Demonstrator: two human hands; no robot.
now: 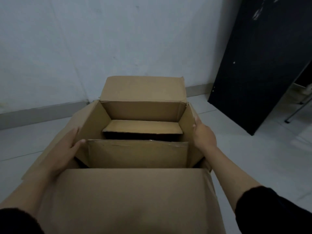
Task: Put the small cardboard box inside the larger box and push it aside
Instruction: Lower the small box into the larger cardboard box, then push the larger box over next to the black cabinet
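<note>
A large brown cardboard box [143, 92] stands open on the floor in front of me, its flaps spread outward. Inside it sits the small cardboard box [138, 153], also open, with one flap [143, 126] folded over its dark inside. My left hand [67, 147] grips the large box's left side flap, thumb on the inner face. My right hand [202, 134] holds the right side wall near its top edge, fingers on the outside. The near flap of the large box hides the lower part of both boxes.
A pale wall with a grey skirting board [42, 114] runs close behind the box. A tall black panel [258, 65] leans at the right, with a metal leg [297, 110] beside it. Light floor tiles [253, 157] lie to either side.
</note>
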